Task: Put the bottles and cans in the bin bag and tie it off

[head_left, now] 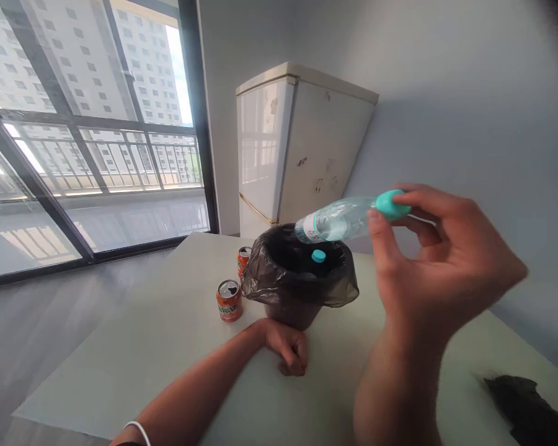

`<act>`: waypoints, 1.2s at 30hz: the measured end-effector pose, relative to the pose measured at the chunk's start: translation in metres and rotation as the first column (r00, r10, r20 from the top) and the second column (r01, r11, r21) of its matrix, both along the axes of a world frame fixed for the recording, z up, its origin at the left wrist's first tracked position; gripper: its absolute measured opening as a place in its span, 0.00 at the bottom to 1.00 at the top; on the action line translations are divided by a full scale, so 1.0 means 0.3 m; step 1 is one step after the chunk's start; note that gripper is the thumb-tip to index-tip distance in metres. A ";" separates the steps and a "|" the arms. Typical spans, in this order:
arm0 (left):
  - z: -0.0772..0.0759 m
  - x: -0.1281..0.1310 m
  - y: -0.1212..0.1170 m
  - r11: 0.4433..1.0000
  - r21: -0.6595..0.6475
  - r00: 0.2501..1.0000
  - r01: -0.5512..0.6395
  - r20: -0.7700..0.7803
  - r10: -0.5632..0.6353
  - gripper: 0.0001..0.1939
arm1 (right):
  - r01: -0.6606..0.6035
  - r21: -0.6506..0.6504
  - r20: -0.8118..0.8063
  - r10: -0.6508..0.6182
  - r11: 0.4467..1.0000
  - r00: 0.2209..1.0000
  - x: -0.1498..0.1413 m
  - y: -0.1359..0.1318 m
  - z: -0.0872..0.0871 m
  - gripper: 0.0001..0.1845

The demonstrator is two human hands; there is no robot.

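Observation:
My right hand pinches a clear plastic bottle by its turquoise cap end, between thumb and fingers. The bottle lies nearly level, its base tipped down over the mouth of a bin lined with a black plastic bag. Inside the bag a blue bottle cap shows; whatever it belongs to is hidden in the dark. My left hand rests on the table in a loose fist in front of the bin, with nothing visible in it.
Two orange drink cans stand left of the bin, one in front and one behind, partly hidden. A black crumpled item lies on the white table at right. Beyond are a fridge and glass sliding doors.

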State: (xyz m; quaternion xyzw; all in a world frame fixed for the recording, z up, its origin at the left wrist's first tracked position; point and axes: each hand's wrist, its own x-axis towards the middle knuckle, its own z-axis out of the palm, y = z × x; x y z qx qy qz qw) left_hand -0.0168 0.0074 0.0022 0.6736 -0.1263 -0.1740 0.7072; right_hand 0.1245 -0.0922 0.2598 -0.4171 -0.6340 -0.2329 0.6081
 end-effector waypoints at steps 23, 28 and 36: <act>0.012 -0.014 -0.012 0.998 -0.016 0.996 -0.068 -0.066 0.067 0.31 | 0.280 -0.768 0.334 -0.012 0.576 0.942 0.013 0.321 -0.150 0.08; 0.007 -0.008 -0.016 0.996 -0.033 0.994 -0.084 -0.072 0.082 0.31 | 0.210 -0.705 0.309 0.026 0.677 0.951 0.010 0.322 -0.141 0.11; 0.015 -0.026 -0.043 0.975 -0.032 0.974 -0.221 -0.048 0.219 0.32 | 0.039 -0.299 0.158 0.009 0.953 0.987 -0.159 0.117 -0.066 0.11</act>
